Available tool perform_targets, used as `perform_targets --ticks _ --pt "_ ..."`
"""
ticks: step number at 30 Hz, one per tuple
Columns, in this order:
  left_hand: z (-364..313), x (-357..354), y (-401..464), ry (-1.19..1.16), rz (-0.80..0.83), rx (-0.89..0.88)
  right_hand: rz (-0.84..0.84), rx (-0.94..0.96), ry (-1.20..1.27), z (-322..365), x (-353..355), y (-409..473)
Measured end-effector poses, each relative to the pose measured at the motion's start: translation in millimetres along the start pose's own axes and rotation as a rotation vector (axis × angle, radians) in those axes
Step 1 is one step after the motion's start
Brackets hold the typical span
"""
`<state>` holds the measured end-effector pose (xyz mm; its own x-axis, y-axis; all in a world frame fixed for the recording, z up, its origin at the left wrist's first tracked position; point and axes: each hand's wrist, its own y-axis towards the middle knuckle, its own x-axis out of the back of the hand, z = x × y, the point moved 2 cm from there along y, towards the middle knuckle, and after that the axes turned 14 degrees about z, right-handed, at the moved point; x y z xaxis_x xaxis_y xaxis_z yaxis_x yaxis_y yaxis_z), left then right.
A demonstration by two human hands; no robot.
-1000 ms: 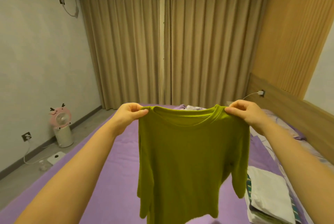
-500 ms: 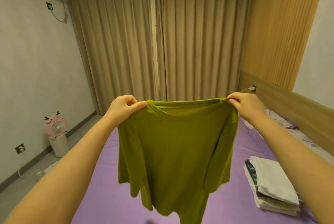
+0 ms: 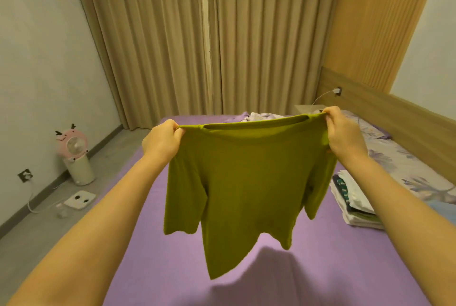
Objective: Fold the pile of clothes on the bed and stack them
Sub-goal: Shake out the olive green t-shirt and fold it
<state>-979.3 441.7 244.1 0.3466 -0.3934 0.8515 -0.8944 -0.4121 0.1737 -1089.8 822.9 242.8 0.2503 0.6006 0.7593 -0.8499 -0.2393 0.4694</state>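
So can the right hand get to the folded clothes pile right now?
Probably not yet. The right hand is busy gripping the green shirt by its shoulder, up in the air. The folded pile lies on the bed just below that arm, with nothing blocking it.

Beige curtains (image 3: 209, 34) hang closed behind. A pink fan (image 3: 74, 155) stands on the floor (image 3: 37, 226) by the wall, a white scale (image 3: 79, 199) near it.

Room lit evenly by warm, dim indoor light from above, drawn curtains (image 3: 207, 41) tinted yellow, soft dark shadow cast on the purple bed (image 3: 333, 268) below the green shirt (image 3: 246, 182), wide-angle bending seen at the edges, forearms stretched, slight softness throughout, no glare
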Motion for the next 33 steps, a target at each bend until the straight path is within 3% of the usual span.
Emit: perform_targets --ticks 3,6,11,15,21,30,33 --pt "14.3 -9.0 -8.5 -0.179 0.09 -0.041 -0.006 -0.013 -0.14 4.9 -3.8 -19.3" --pt "17.1 -5.4 -14.7 -0.397 0.043 -0.132 -0.015 -0.029 -0.227 9.5 -2.4 -29.5" --pt "15.9 10.0 -7.2 -0.101 -0.149 -0.259 -0.068 -0.016 -0.263 13.4 6.5 -22.6" --pt "18.1 -3.1 10.7 -0.012 -0.134 -0.245 -0.08 -0.003 -0.23 11.1 -5.4 -9.2" --pt "37.5 -88.3 37.0 -0.021 0.119 -0.142 0.202 -0.062 -0.148 -29.6 -83.7 -0.2" --pt "67.9 -235.0 76.0 -0.091 0.497 0.143 0.703 -0.373 0.107 -130.7 -225.8 6.2" --pt "77.5 -273.1 82.8 -0.141 0.58 0.22 0.791 -0.471 0.156 -161.4 -265.0 5.6"
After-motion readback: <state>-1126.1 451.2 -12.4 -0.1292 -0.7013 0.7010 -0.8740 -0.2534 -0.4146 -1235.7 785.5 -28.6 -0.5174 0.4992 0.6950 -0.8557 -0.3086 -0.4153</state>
